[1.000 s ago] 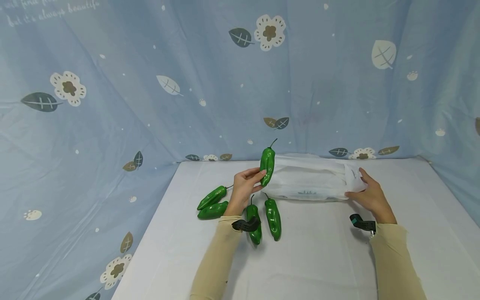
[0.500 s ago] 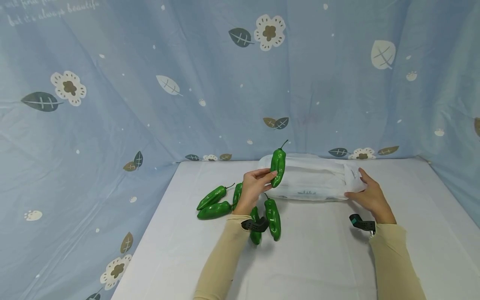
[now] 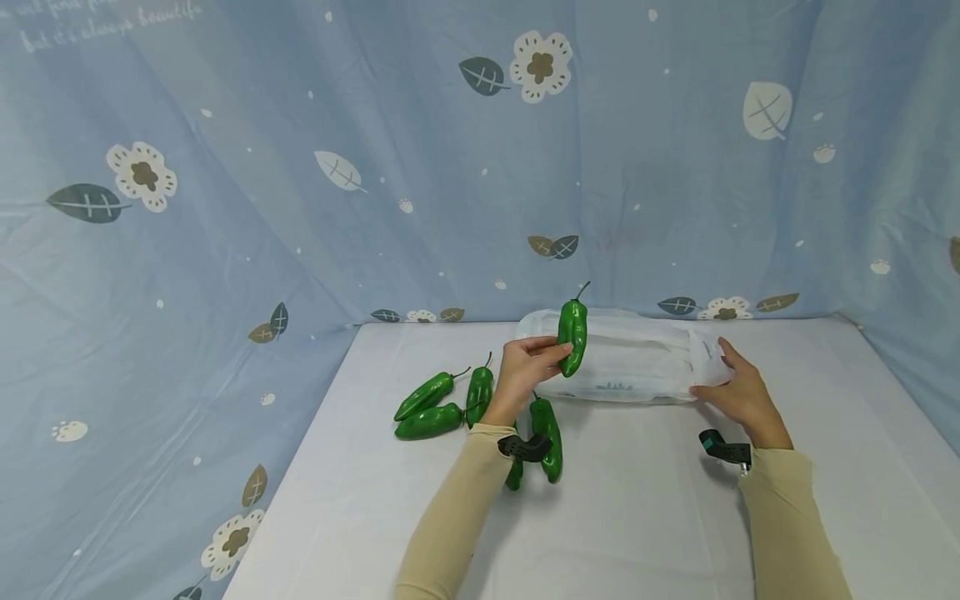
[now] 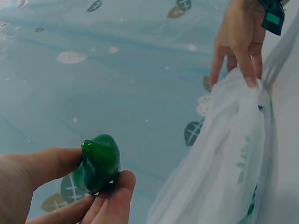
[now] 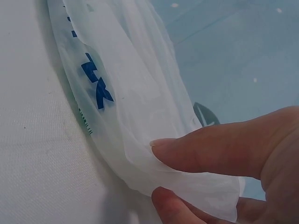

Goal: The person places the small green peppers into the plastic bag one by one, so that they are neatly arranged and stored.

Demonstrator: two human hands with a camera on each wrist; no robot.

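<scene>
My left hand (image 3: pixel 521 375) pinches a long green pepper (image 3: pixel 573 333) between thumb and fingers, stem up, in front of the left part of a white plastic bag (image 3: pixel 637 375). Seen end-on in the left wrist view, the same pepper (image 4: pixel 103 161) sits between the fingertips. The bag lies long and flat near the back of the table. At its right end, my right hand (image 3: pixel 742 392) grips the bag's edge. The right wrist view has the thumb (image 5: pixel 205 149) on top of the thin film, with fingers below and blue print on the bag's side.
Several more green peppers lie on the white table (image 3: pixel 615 517), including one (image 3: pixel 425 396) at the left and one (image 3: pixel 547 437) beside my left wrist. Another pepper (image 3: pixel 514 477) is mostly hidden by that wrist. A blue patterned curtain (image 3: pixel 645 183) hangs behind the table.
My left hand has carried the green pepper rightward, from the bag's left end to over its left part. Two peppers at the left have come out from behind my arm. The right hand stays put.
</scene>
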